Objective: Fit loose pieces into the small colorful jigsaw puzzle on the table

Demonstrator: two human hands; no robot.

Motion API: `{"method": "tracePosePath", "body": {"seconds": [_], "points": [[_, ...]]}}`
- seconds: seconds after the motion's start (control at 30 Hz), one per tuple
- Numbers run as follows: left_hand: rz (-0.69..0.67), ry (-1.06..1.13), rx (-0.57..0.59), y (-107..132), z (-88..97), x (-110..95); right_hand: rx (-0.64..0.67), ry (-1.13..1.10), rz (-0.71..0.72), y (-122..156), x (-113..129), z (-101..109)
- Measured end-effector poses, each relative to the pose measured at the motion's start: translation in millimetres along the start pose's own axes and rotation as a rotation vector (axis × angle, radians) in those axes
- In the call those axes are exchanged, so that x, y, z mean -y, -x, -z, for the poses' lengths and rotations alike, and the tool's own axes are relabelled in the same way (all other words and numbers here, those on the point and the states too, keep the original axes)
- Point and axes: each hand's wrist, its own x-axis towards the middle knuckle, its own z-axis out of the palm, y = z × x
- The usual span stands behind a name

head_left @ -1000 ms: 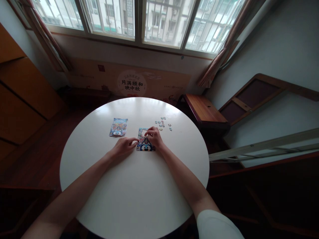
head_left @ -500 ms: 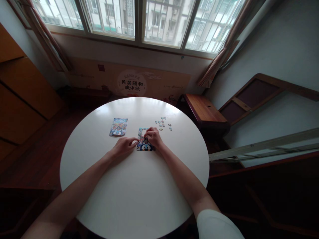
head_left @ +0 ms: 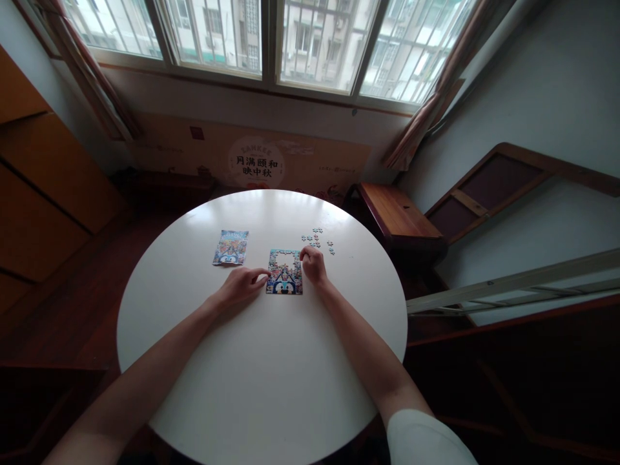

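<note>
A small, partly filled jigsaw puzzle (head_left: 285, 276) lies near the middle of a round white table (head_left: 261, 361). My left hand (head_left: 241, 284) rests on the table with curled fingers, its fingertips touching the puzzle's left edge. My right hand (head_left: 314, 263) sits at the puzzle's upper right corner, fingers curled closed; whether a piece is in them I cannot make out. Several loose puzzle pieces (head_left: 317, 241) are scattered just beyond my right hand. A colourful printed picture card (head_left: 230, 247) lies to the left of the puzzle.
A wooden bench or chair (head_left: 397, 219) stands beyond the table's right side. A wooden frame (head_left: 484, 194) leans on the right wall. Wooden cabinets (head_left: 43, 181) stand at the left. Windows and curtains run along the far wall.
My right hand has moved off the top of the puzzle to its upper right corner, uncovering a gap in the upper part. My left hand has stayed put.
</note>
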Motion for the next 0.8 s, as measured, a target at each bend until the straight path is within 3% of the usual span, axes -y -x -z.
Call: {"method": "tracePosePath", "body": {"seconds": [0.2,0.8], "points": [[0.003,0.000,0.006,-0.2,0.7,-1.3,0.050,0.000,-0.062,1.2,-8.3,-3.0],[0.010,-0.013,0.016,-0.8,1.2,-2.3,0.181,0.198,-0.106,1.4,2.5,-0.9]]}}
